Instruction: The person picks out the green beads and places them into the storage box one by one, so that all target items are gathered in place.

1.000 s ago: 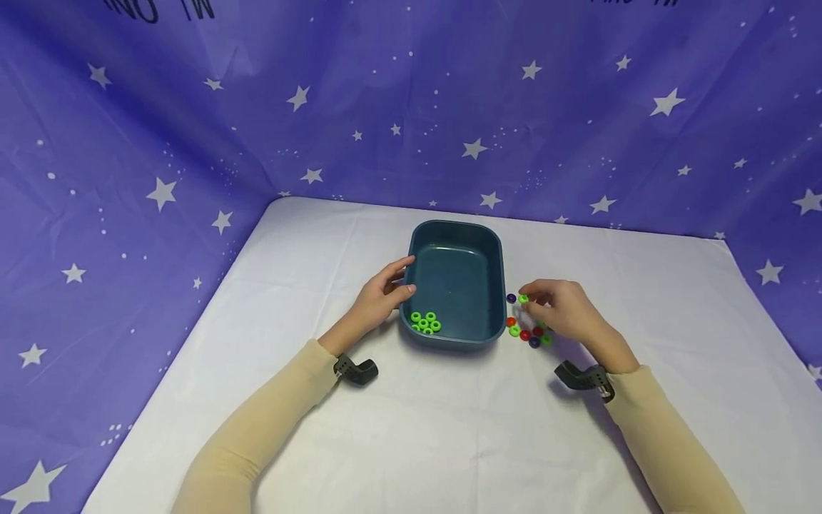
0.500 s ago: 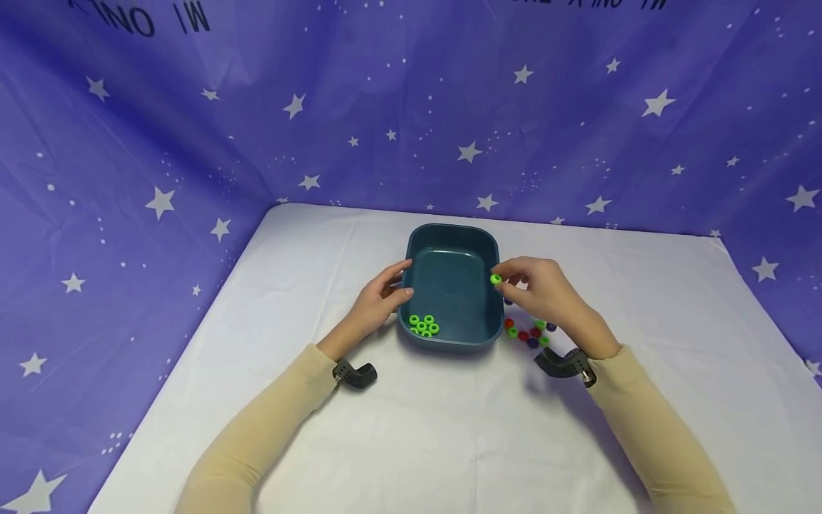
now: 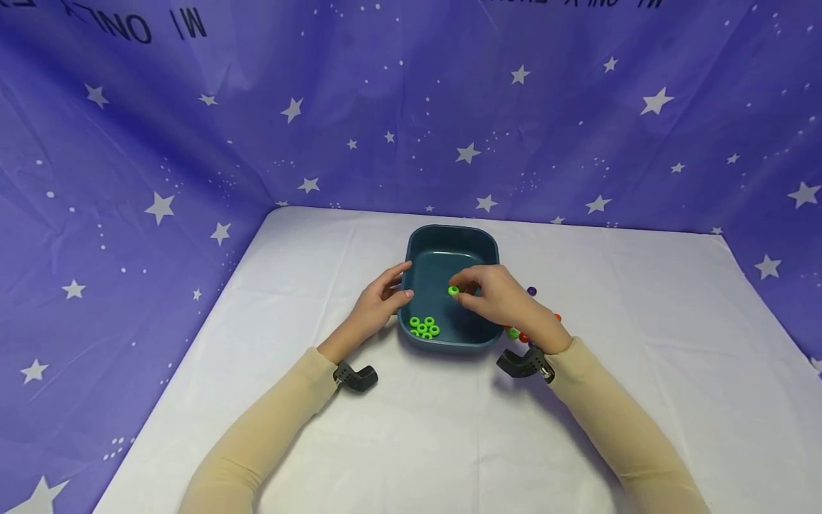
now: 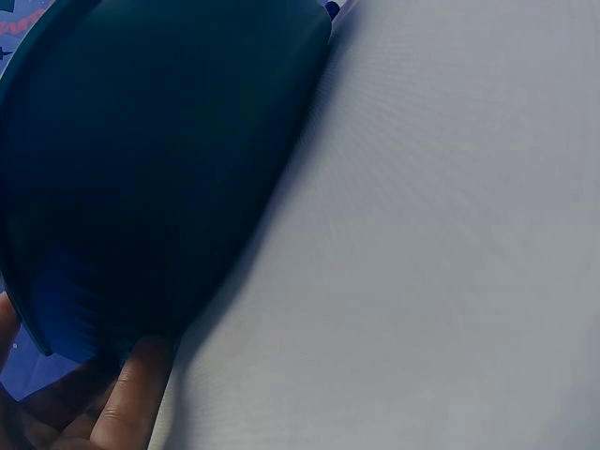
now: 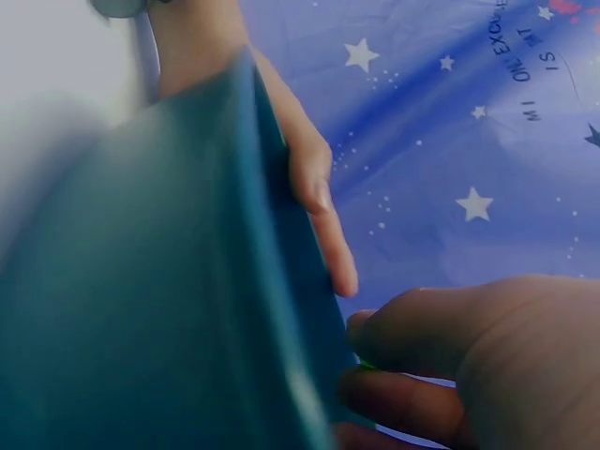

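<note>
A dark teal plastic bin (image 3: 449, 345) stands on the white table. My left hand (image 3: 375, 300) holds its left side, with fingertip and thumb tip at the rim in the head view. The left wrist view shows a finger (image 4: 136, 398) against the bin's outer wall (image 4: 159, 169). Over the inside of the bin, my right hand (image 3: 491, 293) pinches a green ring-shaped bead (image 3: 453, 291) between thumb and fingertips. Only a green sliver of that bead (image 5: 368, 367) shows in the right wrist view. Several more green beads (image 3: 422, 328) lie grouped in the bin's near left corner.
Right of the bin, loose beads lie on the table (image 3: 411, 428), partly hidden by my right wrist: a purple one (image 3: 531, 291), a green one (image 3: 514, 333) and red ones (image 3: 524, 338) among them. A purple star-patterned cloth (image 3: 411, 107) rises behind the table.
My right hand has lifted a green bead from the loose pile and carried it left, across the rim and over the bin. My left hand has stayed at the bin's left side.
</note>
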`<state>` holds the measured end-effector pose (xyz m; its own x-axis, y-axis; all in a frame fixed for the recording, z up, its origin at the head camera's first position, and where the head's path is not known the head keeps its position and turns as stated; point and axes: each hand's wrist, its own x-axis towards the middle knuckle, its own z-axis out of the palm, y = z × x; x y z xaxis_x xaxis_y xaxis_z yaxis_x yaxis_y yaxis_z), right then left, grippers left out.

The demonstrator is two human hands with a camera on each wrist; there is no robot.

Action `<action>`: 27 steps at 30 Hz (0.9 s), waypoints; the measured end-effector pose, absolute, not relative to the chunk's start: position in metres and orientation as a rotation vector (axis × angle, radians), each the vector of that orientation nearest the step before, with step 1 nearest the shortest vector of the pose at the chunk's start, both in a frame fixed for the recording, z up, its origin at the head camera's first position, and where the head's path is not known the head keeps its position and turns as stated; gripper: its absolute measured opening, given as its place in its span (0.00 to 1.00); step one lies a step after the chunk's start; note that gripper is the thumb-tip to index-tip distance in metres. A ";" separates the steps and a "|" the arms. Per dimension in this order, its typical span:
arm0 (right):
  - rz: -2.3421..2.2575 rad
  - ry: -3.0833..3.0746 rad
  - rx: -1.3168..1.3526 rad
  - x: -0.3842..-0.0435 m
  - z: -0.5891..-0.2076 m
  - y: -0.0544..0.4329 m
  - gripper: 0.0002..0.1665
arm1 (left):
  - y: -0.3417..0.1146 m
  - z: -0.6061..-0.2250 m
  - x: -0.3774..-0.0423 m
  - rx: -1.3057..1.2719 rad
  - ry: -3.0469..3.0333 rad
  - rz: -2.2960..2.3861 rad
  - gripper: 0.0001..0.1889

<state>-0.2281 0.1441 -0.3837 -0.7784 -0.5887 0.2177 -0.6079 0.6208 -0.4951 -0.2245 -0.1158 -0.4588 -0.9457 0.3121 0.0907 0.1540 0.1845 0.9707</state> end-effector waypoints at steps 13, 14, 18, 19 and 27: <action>0.719 -2.886 0.996 -0.228 -0.404 0.128 0.12 | -0.116 -0.458 -0.225 0.471 2.298 1.886 0.31; 0.703 -2.891 0.992 -0.227 -0.404 0.127 0.13 | -0.116 -0.457 -0.225 0.473 2.293 1.890 0.31; 0.629 -2.920 0.984 -0.226 -0.404 0.126 0.13 | -0.116 -0.456 -0.225 0.477 2.267 1.898 0.32; 0.612 -2.923 0.985 -0.226 -0.405 0.126 0.13 | -0.116 -0.456 -0.225 0.477 2.262 1.900 0.32; 0.565 -2.913 1.000 -0.225 -0.404 0.125 0.13 | -0.116 -0.457 -0.225 0.471 2.261 1.902 0.32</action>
<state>-0.2249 0.1250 -0.4043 -0.7959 -0.5925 0.1249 -0.5962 0.7308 -0.3325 -0.2255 -0.1161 -0.4566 -0.9394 0.3318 0.0860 0.1416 0.1471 0.9789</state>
